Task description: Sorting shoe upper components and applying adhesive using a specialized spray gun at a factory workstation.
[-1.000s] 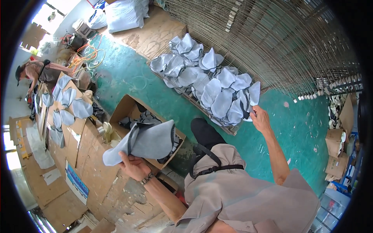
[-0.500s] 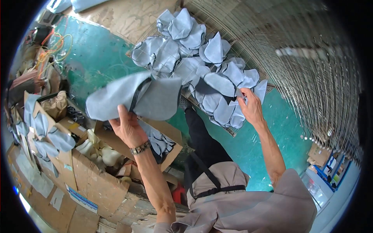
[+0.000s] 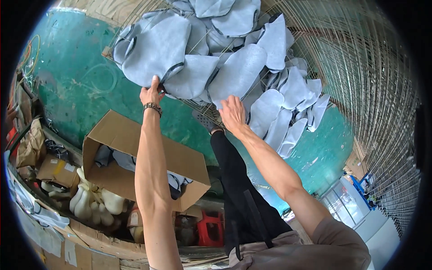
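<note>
Soft grey fabric pieces with rounded ends and dark edges lie overlapping on a wire rack [image 3: 108, 52]. My left hand [image 3: 152, 92] is at the rack's near left side, its thumb on top of a large grey fabric piece [image 3: 158, 47] and its fingers curled under the edge. Closer to the middle, my right hand [image 3: 233, 113] grips the near end of a long grey fabric piece [image 3: 240, 67] between bent fingers. Another fabric piece [image 3: 192, 74] lies flat between the two. The fingertips of my right hand are partly hidden.
A cardboard box [image 3: 119, 130] holding more grey pieces stands below the rack, partly behind my left forearm. Left of it are pale foot-shaped forms [image 3: 83, 202] and a red stool [image 3: 210, 228]. Upright stacked wire racks [image 3: 360, 85] line the right side. The floor [image 3: 74, 67] is green.
My left hand has carried its fabric pieces from above the box up onto the rack's near left part. My right hand has moved left along the rack. The view has shifted closer to the rack.
</note>
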The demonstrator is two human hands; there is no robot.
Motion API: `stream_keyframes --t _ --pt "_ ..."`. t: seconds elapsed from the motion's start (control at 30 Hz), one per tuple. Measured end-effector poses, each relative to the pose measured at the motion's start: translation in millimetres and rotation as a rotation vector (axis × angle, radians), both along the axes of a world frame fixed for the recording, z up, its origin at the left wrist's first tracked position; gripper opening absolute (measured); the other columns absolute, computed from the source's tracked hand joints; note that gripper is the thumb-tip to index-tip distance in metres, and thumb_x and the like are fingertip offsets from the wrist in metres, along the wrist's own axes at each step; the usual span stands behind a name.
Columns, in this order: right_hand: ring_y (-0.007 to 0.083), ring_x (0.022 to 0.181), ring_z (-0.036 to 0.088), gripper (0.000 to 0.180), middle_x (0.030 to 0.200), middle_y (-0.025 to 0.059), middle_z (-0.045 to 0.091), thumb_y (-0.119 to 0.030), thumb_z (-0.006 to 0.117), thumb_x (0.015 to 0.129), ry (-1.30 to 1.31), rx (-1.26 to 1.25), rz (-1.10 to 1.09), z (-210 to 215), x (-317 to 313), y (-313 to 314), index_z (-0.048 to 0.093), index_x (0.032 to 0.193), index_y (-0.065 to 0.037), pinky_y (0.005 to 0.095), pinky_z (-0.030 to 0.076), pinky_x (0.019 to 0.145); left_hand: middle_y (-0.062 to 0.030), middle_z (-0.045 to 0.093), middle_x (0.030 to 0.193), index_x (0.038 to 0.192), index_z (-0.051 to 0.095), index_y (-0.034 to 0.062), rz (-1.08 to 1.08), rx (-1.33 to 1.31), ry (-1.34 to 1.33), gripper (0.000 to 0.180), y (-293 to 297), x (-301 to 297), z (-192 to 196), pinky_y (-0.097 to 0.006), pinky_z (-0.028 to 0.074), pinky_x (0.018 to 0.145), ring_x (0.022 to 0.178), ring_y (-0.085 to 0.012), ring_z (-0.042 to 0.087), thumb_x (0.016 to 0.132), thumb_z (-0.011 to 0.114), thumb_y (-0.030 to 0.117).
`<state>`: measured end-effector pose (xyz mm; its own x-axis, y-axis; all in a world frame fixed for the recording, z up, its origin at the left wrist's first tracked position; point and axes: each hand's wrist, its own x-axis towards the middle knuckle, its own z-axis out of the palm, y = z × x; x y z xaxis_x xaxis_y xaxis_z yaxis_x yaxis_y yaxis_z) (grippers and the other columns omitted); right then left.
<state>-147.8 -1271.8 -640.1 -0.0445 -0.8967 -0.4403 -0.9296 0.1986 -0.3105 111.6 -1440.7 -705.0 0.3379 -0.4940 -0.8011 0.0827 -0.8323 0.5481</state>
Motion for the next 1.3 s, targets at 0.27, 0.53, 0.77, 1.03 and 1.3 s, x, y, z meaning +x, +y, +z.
stream_keyframes --t 0.27,0.53,0.77,1.03,1.3 --pt "0.0360 0.105 0.063 0.026 0.110 0.0219 0.065 -0.014 0.066 0.088 -0.334 0.347 -0.213 -40 -27 -6 0.065 0.111 -0.002 0.0465 0.050 0.090 -0.0129 0.071 0.094 0.124 0.062 -0.0068 -0.151 0.145 -0.200 0.090 16 0 1 -0.034 0.059 0.056 0.078 -0.0221 0.070 0.069 0.087 0.060" --pt "0.0191 0.086 0.071 0.037 0.103 0.0128 0.073 -0.013 0.069 0.090 -0.791 0.379 -1.103 -31 -13 0 0.068 0.123 0.004 0.0318 0.059 0.078 -0.0166 0.051 0.119 0.148 0.040 0.0036 -0.115 -0.090 -0.790 0.105 14 -28 42 -0.045 0.049 0.095 0.107 -0.0344 0.057 0.063 0.094 0.034" --pt "0.0265 0.088 0.069 0.035 0.102 0.0145 0.071 -0.019 0.081 0.079 -0.149 0.160 -0.506 -20 14 -9 0.073 0.107 0.000 0.0383 0.056 0.080 -0.0076 0.053 0.096 0.133 0.057 0.0170 -0.403 -0.499 -0.827 0.064 7 -29 47 -0.042 0.050 0.074 0.084 -0.0268 0.059 0.075 0.079 0.003" --pt "0.0200 0.095 0.068 0.034 0.106 0.0118 0.070 -0.023 0.071 0.093 -0.994 0.457 -1.229 -24 11 -13 0.063 0.115 0.002 0.0344 0.056 0.083 -0.0084 0.067 0.101 0.144 0.048 0.0118 -0.373 -0.504 -0.644 0.059 11 -27 31 -0.040 0.054 0.078 0.087 -0.0250 0.067 0.089 0.067 0.002" --pt "0.0096 0.067 0.064 0.031 0.079 0.0046 0.070 -0.031 0.067 0.097 -0.797 0.397 -0.933 -1 26 -27 0.068 0.097 0.000 0.0271 0.053 0.059 -0.0141 0.053 0.115 0.140 0.039 -0.0010 0.385 -0.415 -0.239 0.044 23 -10 36 -0.037 0.060 0.079 0.093 -0.0236 0.066 0.101 0.054 0.012"
